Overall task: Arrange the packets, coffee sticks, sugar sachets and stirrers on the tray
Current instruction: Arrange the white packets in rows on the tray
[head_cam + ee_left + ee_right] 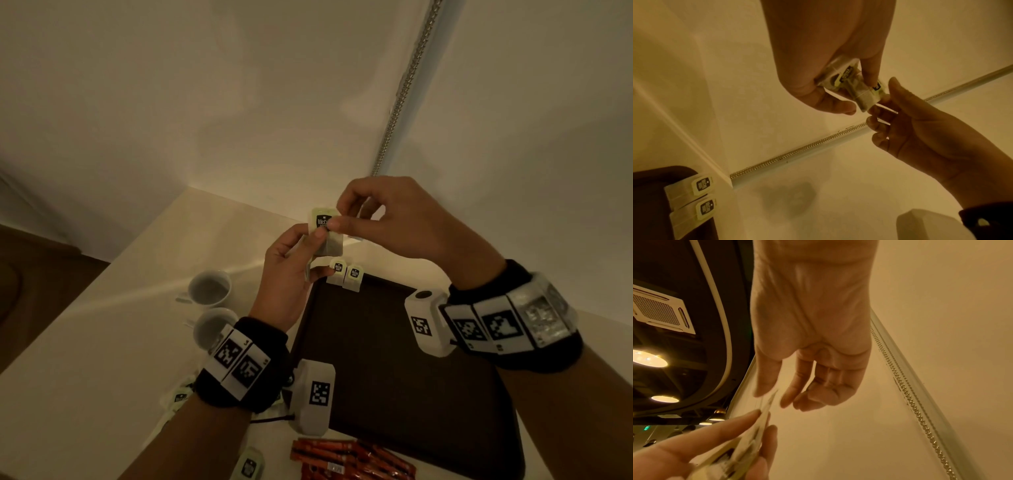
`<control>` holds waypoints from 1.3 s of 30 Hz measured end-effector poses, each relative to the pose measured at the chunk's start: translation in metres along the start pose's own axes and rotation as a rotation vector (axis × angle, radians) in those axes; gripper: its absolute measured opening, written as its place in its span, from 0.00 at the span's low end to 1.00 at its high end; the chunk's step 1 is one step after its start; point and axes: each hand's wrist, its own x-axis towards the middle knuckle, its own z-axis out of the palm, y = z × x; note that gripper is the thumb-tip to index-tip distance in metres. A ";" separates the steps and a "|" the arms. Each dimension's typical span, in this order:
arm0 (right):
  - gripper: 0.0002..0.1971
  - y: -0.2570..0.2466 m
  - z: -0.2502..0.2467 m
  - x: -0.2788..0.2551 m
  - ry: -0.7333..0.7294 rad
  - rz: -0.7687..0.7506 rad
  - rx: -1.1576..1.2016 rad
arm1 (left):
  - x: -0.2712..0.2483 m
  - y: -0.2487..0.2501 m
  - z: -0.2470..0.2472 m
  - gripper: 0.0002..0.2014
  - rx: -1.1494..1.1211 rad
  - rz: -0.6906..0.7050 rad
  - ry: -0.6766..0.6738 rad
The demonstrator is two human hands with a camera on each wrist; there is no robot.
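Observation:
Above the far left corner of the dark tray (394, 359), my left hand (315, 253) grips a small stack of pale green tea packets (331, 246). My right hand (337, 216) pinches the top packet (321, 219) of that stack between thumb and forefinger. In the left wrist view the stack of tea packets (849, 84) sits between both hands. The right wrist view shows the packet's edge (768, 400) between my fingertips. Two more tea packets (337, 270) (353, 275) lie side by side on the tray's far left corner. Red coffee sticks (342, 459) lie on the table by the tray's near edge.
Two white cups (209, 286) (212, 325) stand on the table left of the tray. Loose tea packets (180, 397) (250, 466) lie on the table under and near my left forearm. A wall with a beaded trim strip (404, 89) rises behind the table.

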 end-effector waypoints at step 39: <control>0.07 0.209 0.117 -0.022 -0.293 0.646 0.033 | 0.017 -0.014 -0.049 0.32 -0.270 -0.213 -0.027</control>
